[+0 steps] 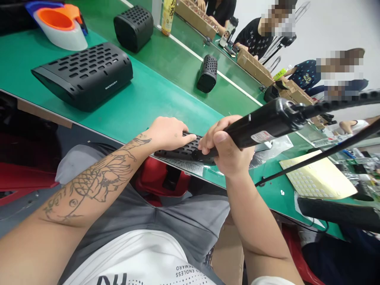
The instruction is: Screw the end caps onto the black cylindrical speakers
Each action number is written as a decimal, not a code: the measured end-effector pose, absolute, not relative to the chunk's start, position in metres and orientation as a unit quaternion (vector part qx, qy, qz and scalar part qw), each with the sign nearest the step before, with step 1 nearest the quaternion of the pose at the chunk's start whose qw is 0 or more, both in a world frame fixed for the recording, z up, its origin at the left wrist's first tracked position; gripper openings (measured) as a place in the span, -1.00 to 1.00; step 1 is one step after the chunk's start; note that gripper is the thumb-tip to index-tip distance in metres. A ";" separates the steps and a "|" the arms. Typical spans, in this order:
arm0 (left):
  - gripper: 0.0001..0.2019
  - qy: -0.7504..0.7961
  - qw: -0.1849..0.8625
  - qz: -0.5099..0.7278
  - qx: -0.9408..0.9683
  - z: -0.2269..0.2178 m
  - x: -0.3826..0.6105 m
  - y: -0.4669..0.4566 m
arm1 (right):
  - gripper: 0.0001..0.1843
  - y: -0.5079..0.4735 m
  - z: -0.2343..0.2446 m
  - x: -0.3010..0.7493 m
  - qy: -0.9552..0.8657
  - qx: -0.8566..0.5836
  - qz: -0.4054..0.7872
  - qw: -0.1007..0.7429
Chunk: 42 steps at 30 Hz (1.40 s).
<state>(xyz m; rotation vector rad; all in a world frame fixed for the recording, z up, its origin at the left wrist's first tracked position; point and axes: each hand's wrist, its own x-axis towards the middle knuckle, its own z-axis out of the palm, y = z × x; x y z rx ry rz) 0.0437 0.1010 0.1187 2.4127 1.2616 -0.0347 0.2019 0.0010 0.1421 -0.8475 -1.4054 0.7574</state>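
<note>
My left hand (168, 132) lies on top of a black perforated speaker shell (184, 149) at the near edge of the green table, fingers curled over it and pressing it down. My right hand (224, 148) is wrapped round a black electric screwdriver (261, 124), whose tip end points down at the shell right beside my left fingertips. The driver's cable and a black rod run off to the right.
A large black speaker (84, 75) lies at left, a smaller one (133, 27) behind it and another (207, 73) on the belt. A yellow sheet of dots (319, 178) lies right. An orange and white tape dispenser (59, 25) stands far left. Other people sit across the table.
</note>
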 end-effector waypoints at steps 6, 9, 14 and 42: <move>-0.27 0.460 0.194 -0.006 0.866 0.112 0.044 0.101 | -0.66 -0.004 0.167 0.250 -0.544 -0.419 0.178 0.705; -0.26 0.452 0.194 -0.005 0.871 0.111 0.046 0.101 | -0.70 -0.001 0.175 0.310 -0.473 -0.551 -0.025 0.687; -0.28 0.452 0.195 -0.009 0.870 0.111 0.051 0.099 | -0.64 0.005 0.155 0.380 -0.371 -0.613 -0.122 0.687; -0.68 0.377 0.322 0.084 0.864 0.102 0.033 0.114 | -0.48 0.015 0.152 0.150 -0.571 -0.378 0.243 0.688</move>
